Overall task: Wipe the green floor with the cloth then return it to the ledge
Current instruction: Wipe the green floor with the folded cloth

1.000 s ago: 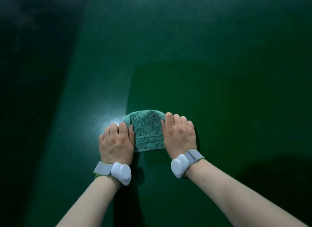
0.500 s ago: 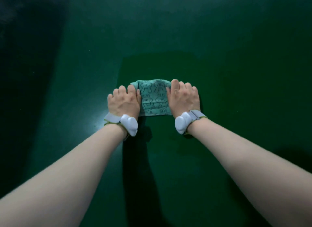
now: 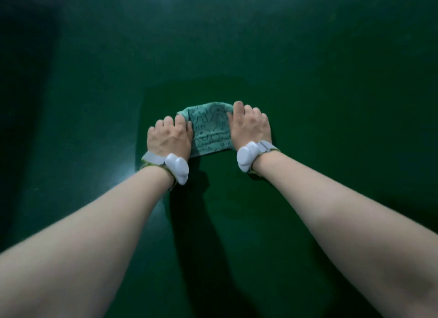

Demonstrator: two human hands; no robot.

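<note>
A folded light-green cloth [image 3: 211,128] with printed cartoon figures lies flat on the dark green floor [image 3: 308,80]. My left hand [image 3: 169,137] presses down on the cloth's left edge with curled fingers. My right hand [image 3: 250,125] presses on its right edge, fingers bent over the cloth. Both arms are stretched forward, and each wrist wears a white band with a device. The cloth's side parts are hidden under my hands. No ledge is in view.
The glossy green floor fills the whole view, with a darker, wet-looking patch [image 3: 237,199] around and behind the cloth. A bright light reflection [image 3: 128,168] sits left of my left wrist. The far left is in deep shadow.
Both hands pushed the cloth forward along the floor, away from me, and my arms stretched out. In the last half second the cloth barely moved.
</note>
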